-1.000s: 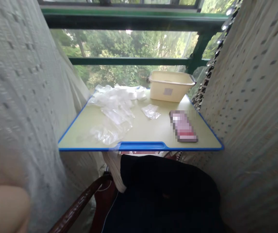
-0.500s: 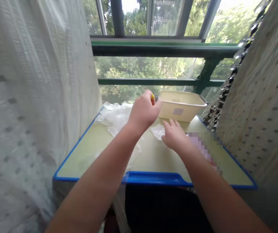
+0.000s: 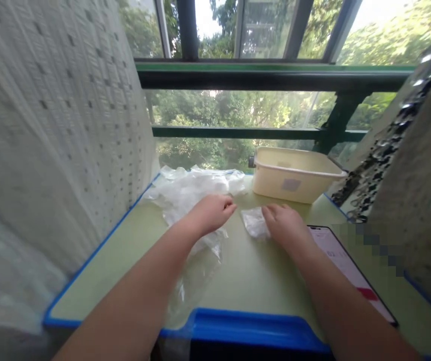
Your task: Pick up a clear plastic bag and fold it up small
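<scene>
My left hand [image 3: 215,213] is closed with its fingers curled, just above the near edge of a crumpled heap of clear plastic bags [image 3: 192,190]. Whatever may be between its fingers is hidden. To the right, my right hand [image 3: 285,223] is closed over the right edge of a small clear plastic bag [image 3: 255,223] lying flat on the table. Its fingertips are partly out of sight. Behind my right hand stands a cream plastic bin [image 3: 298,183] with a pale label on its front.
A phone [image 3: 350,271] with a lit screen lies beside my right forearm. The pale green table [image 3: 106,281] has a blue rim and a blue front tray [image 3: 249,326]. Curtains [image 3: 87,100] hang on both sides. A green railing [image 3: 238,133] runs behind the table.
My left hand has come down from beside the bin toward the plastic heap; the yellow-orange thing in its fingers no longer shows. My right hand's fingers have drawn in over the small bag. The view has shifted.
</scene>
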`<state>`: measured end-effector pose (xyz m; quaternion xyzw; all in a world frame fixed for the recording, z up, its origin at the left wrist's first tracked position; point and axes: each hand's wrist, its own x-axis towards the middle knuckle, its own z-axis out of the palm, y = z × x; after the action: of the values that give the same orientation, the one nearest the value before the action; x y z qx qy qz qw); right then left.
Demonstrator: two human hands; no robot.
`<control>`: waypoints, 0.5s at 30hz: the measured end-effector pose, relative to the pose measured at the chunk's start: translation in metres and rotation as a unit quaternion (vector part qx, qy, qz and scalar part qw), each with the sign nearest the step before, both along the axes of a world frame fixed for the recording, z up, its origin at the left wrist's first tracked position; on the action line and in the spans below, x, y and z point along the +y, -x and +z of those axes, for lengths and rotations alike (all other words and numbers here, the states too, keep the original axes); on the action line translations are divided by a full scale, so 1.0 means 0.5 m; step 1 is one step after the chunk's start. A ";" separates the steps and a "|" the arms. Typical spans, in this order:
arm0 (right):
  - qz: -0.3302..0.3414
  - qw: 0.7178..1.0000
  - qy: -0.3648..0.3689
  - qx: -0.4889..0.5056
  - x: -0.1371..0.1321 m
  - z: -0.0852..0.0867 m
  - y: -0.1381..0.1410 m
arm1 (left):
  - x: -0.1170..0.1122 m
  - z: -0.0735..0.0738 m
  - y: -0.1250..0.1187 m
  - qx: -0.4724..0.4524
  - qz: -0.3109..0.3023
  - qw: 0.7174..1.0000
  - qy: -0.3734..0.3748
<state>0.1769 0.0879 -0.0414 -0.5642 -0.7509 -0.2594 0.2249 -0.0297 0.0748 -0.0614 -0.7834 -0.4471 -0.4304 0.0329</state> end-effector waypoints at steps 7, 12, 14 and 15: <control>-0.011 0.987 0.093 0.129 0.023 -0.012 0.004 | 0.011 -0.013 -0.031 0.011 0.006 1.000 -0.017; 0.185 0.926 0.117 0.307 0.017 -0.012 0.013 | 0.009 -0.011 -0.049 -0.116 0.034 0.992 0.022; 0.304 0.862 0.134 0.383 0.005 -0.010 0.021 | 0.003 -0.009 -0.048 -0.145 0.010 0.987 0.069; 0.344 0.829 0.144 0.417 -0.002 -0.009 0.025 | 0.001 -0.009 -0.045 -0.155 -0.017 0.984 0.091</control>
<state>0.1646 0.0870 -0.0459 -0.3499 -0.7599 0.2060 0.5076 -0.0074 0.0752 -0.0657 -0.7142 -0.4707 -0.5050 -0.1156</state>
